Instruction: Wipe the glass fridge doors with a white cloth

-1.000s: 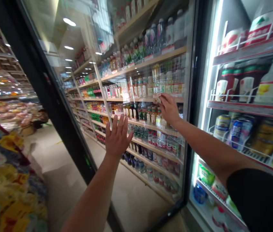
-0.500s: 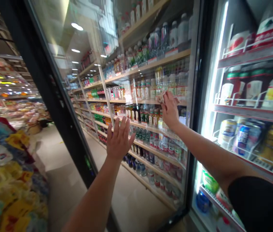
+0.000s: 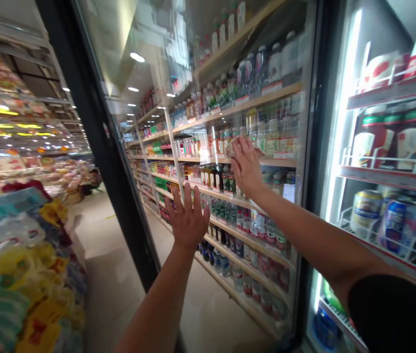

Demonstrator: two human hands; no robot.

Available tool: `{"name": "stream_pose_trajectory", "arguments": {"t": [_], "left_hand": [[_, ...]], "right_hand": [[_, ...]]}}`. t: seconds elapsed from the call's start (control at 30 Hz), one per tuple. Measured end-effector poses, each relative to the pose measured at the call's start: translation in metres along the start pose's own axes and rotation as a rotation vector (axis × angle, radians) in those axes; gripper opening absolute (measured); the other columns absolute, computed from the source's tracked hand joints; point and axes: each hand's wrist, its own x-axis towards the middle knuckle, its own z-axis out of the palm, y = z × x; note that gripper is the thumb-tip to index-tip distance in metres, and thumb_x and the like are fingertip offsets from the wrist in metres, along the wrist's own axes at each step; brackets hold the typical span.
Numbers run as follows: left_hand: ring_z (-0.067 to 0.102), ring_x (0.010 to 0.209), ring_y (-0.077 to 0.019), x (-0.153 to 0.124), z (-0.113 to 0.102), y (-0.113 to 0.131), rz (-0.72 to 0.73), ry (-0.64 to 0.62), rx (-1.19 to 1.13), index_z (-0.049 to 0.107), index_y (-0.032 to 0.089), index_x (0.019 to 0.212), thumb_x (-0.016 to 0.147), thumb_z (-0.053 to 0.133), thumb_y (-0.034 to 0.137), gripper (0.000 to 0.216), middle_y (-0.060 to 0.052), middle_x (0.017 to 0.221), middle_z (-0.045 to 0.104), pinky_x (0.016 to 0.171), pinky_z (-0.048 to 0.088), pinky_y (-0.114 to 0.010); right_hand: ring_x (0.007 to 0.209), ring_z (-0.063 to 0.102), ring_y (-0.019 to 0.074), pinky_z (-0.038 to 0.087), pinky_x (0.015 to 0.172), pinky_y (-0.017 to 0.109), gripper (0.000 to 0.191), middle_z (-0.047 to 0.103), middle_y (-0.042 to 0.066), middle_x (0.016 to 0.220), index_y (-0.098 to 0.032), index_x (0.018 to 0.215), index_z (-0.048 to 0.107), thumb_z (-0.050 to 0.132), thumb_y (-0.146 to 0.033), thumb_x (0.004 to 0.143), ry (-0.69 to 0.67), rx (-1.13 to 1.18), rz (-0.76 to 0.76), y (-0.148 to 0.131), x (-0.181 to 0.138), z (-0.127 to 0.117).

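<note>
The right hand (image 3: 247, 166), half-open with fingers slightly bent, holds a crumpled pale cloth (image 3: 233, 147) under them against the glass door (image 3: 208, 309), nearer its right edge. The left hand (image 3: 188, 218) spreads wide, bare, palm to the pane; whether it touches is unclear. Open pane lies above both hands. A straight black frame (image 3: 93, 113) edges the door; bare, smooth floor (image 3: 105, 235) stretches beyond. Rightward, white wire rails front rounded bottles (image 3: 410, 137) and shiny cans (image 3: 366, 211).
</note>
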Motion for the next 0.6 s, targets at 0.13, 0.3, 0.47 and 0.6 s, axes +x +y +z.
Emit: {"name": "stream_pose_trajectory", "arguments": {"t": [0.13, 0.3, 0.47, 0.6], "left_hand": [[0.005, 0.154, -0.0336, -0.001, -0.008, -0.009, -0.004, -0.071, 0.006, 0.021, 0.02, 0.159, 0.094, 0.057, 0.032, 0.075, -0.012, 0.16, 0.032, 0.124, 0.013, -0.059], [0.014, 0.154, -0.0261, -0.006, -0.018, -0.033, 0.129, -0.124, 0.01, 0.022, 0.025, 0.159, 0.096, 0.052, 0.027, 0.069, -0.004, 0.158, 0.038, 0.125, 0.021, -0.046], [0.015, 0.153, -0.0283, -0.012, -0.014, -0.032, 0.067, -0.08, -0.008, 0.021, 0.021, 0.159, 0.097, 0.052, 0.032, 0.07, -0.012, 0.159, 0.035, 0.126, 0.017, -0.049], [0.012, 0.153, -0.034, -0.014, -0.013, -0.028, -0.013, -0.04, 0.007, 0.019, 0.018, 0.159, 0.095, 0.056, 0.039, 0.076, -0.017, 0.16, 0.029, 0.124, 0.013, -0.059]], "right_hand": [[0.155, 0.021, 0.0216, 0.023, 0.126, 0.052, 0.065, 0.039, 0.004, 0.161, -0.027, 0.159, 0.024, 0.039, -0.011, 0.099, -0.236, -0.015, -0.274, -0.015, -0.019, -0.004], [0.154, 0.025, 0.0229, 0.02, 0.127, 0.052, 0.057, 0.04, 0.004, 0.161, -0.025, 0.155, 0.035, 0.04, -0.016, 0.1, -0.187, -0.05, -0.185, -0.013, 0.007, -0.011], [0.155, 0.02, 0.0227, 0.025, 0.126, 0.05, 0.053, 0.038, 0.005, 0.162, -0.022, 0.154, 0.037, 0.04, -0.023, 0.101, -0.201, 0.008, -0.182, -0.033, -0.005, -0.003], [0.153, 0.027, 0.0183, 0.02, 0.128, 0.05, 0.059, 0.043, -0.001, 0.159, -0.029, 0.152, 0.04, 0.041, -0.011, 0.097, -0.311, 0.033, -0.358, -0.041, -0.004, -0.003]]}}
